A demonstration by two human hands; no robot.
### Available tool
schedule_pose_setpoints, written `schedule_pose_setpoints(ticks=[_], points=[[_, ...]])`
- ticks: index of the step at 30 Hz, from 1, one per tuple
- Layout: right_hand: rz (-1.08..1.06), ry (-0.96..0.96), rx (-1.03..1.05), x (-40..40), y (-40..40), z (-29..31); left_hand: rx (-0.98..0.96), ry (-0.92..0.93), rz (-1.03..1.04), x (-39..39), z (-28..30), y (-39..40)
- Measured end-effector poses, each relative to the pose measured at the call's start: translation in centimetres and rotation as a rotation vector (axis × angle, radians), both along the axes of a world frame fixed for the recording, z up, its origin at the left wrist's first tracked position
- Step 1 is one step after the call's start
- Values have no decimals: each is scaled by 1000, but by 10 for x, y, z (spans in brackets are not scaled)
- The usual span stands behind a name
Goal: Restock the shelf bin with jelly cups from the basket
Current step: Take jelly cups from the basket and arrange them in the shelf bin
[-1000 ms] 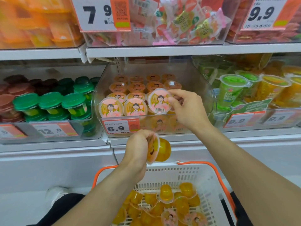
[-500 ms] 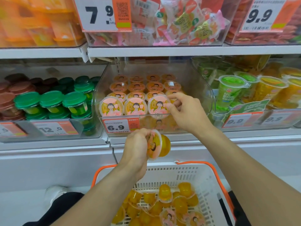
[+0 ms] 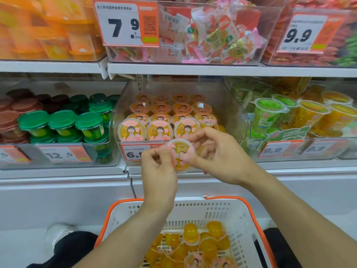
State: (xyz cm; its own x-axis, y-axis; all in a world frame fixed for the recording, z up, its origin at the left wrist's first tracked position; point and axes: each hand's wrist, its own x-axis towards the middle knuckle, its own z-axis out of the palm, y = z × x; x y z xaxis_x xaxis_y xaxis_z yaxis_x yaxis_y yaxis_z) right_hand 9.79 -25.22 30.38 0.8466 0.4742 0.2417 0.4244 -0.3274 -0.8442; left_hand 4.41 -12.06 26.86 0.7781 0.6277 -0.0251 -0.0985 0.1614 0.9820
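Both my left hand (image 3: 158, 167) and right hand (image 3: 216, 157) pinch one jelly cup (image 3: 180, 154), lid facing me, just below the shelf bin (image 3: 228, 113). Open slot front-right, nearer right hand. Basket (image 3: 193, 211) below.

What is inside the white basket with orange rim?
Loose yellow jelly cups lie in the white basket, some lid-up, some on their sides. Both forearms cover part of the basket.
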Motion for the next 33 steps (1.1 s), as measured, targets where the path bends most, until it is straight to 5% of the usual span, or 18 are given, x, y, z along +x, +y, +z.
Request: schedule_pose_setpoints(ticks=[4,8,13,19,33], points=[[-98,-27,128,11,-14,-4,145,-84,-135,0,0,-8],[-338,-322,182,31,-34,5,438,-55,-227,0,2,-8],[-473,-601,4,51,-34,3,475,38,-273,2,-6,-10],[-363,-508,-302,70,-25,-9,460,64,-306,5,-14,-9],[-549,-234,-30,60,-25,-21,477,120,-360,6,-18,-8]])
